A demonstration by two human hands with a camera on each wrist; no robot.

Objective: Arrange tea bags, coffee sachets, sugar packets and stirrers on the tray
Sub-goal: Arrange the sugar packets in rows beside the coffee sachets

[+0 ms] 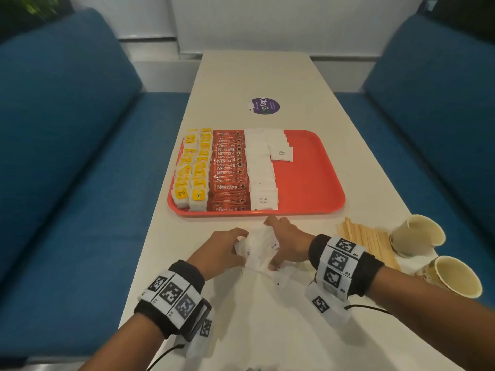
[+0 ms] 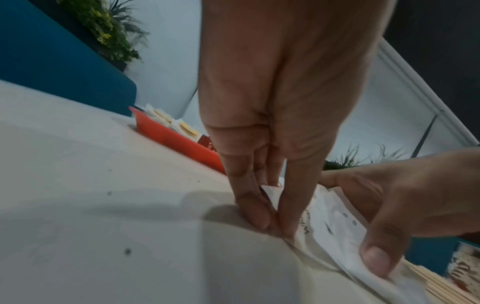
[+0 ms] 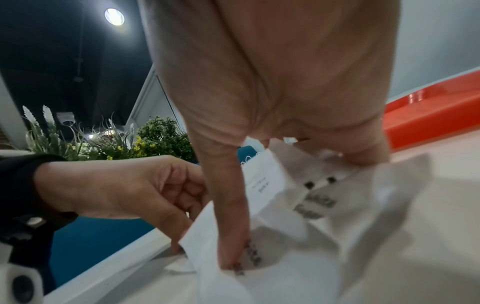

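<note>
A loose heap of white sugar packets (image 1: 258, 250) lies on the table just in front of the red tray (image 1: 308, 178). My left hand (image 1: 235, 243) curls against the heap's left side, a packet (image 2: 270, 193) caught between its fingers. My right hand (image 1: 278, 236) spans the heap, thumb (image 3: 231, 236) pressing the near packets and fingers on the far side. On the tray, yellow tea bags (image 1: 191, 170) fill the left, red coffee sachets (image 1: 229, 170) stand beside them, then rows of sugar packets (image 1: 261, 167). Wooden stirrers (image 1: 367, 239) lie on the table to the right.
Two paper cups (image 1: 417, 234) (image 1: 455, 275) lie on their sides beside the stirrers at the table's right edge. The tray's right part is bare red. A purple sticker (image 1: 265, 105) is beyond the tray. Blue benches (image 1: 67, 129) flank the narrow table.
</note>
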